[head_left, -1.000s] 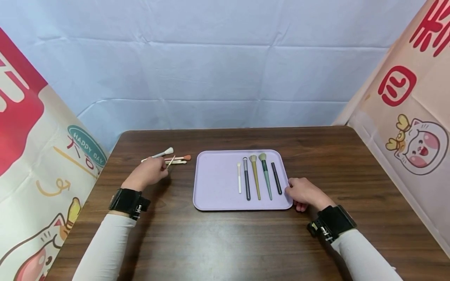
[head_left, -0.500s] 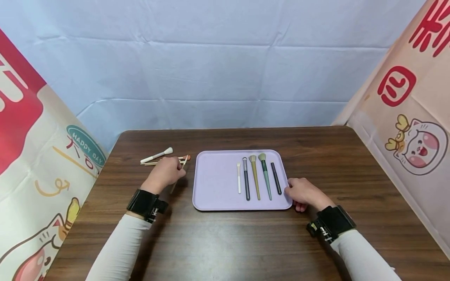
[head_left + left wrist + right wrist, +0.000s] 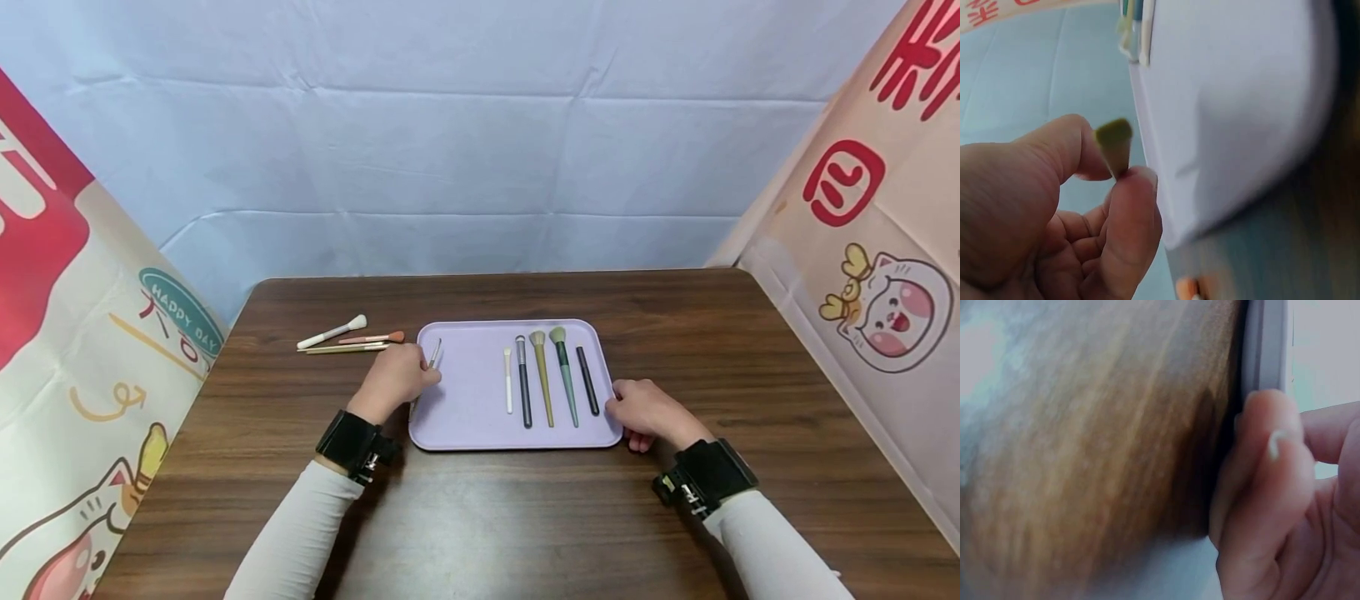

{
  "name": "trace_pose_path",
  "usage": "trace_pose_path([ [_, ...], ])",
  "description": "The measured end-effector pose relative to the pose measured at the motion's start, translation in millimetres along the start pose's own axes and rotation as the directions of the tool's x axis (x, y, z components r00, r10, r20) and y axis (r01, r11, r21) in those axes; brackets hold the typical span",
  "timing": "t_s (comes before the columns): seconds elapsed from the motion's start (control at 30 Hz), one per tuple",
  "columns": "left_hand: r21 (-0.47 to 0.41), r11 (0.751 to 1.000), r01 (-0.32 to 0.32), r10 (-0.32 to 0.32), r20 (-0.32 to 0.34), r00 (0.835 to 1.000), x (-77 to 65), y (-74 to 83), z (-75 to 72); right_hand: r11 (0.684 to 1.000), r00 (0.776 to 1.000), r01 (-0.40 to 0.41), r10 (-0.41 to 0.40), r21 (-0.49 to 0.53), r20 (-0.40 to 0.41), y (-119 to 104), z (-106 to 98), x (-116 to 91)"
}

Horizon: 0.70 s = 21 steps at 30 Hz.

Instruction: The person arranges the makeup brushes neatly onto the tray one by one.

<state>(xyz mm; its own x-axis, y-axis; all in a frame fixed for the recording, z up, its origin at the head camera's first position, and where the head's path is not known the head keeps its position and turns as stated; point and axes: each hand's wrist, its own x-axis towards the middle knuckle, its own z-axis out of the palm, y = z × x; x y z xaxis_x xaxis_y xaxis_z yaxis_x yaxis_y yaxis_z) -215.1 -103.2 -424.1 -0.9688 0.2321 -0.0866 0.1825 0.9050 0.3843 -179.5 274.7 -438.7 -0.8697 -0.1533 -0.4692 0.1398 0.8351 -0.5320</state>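
My left hand (image 3: 397,379) pinches a slim makeup brush (image 3: 435,354) between thumb and fingers, over the left edge of the lilac tray (image 3: 468,396). In the left wrist view the olive end of this makeup brush (image 3: 1115,140) points at the camera. My right hand (image 3: 648,412) grips the tray's right rim near the front corner, its fingers curled at the rim in the right wrist view. On the tray lie a short white brush (image 3: 508,382), a dark grey brush (image 3: 523,383), an olive brush (image 3: 542,379), a green brush (image 3: 564,375) and a black stick-like piece (image 3: 588,381), roughly side by side.
Left of the tray, on the brown wooden table (image 3: 480,517), lie a white brush (image 3: 332,332), a pinkish brush with an orange-brown head (image 3: 371,338) and a pale gold brush (image 3: 345,349). A pale cloth (image 3: 480,167) hangs behind the table.
My left hand has carried the slim makeup brush rightward from the loose brushes to over the tray's left edge. The right hand has stayed at the tray's rim.
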Motion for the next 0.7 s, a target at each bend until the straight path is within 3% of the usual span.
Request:
trace_pose_path([
  [0.33, -0.061, 0.997, 0.055, -0.055, 0.009, 0.998, 5.8, 30.2, 15.8, 1.0, 1.0, -0.003, 0.003, -0.002, -0.003, 0.6, 0.6, 1.6],
  [0.7, -0.053, 0.996, 0.077, -0.074, 0.052, 0.996, 12.9, 53.1, 23.6, 1.0, 1.0, 0.001, -0.001, -0.006, -0.006, 0.4, 0.4, 1.3],
])
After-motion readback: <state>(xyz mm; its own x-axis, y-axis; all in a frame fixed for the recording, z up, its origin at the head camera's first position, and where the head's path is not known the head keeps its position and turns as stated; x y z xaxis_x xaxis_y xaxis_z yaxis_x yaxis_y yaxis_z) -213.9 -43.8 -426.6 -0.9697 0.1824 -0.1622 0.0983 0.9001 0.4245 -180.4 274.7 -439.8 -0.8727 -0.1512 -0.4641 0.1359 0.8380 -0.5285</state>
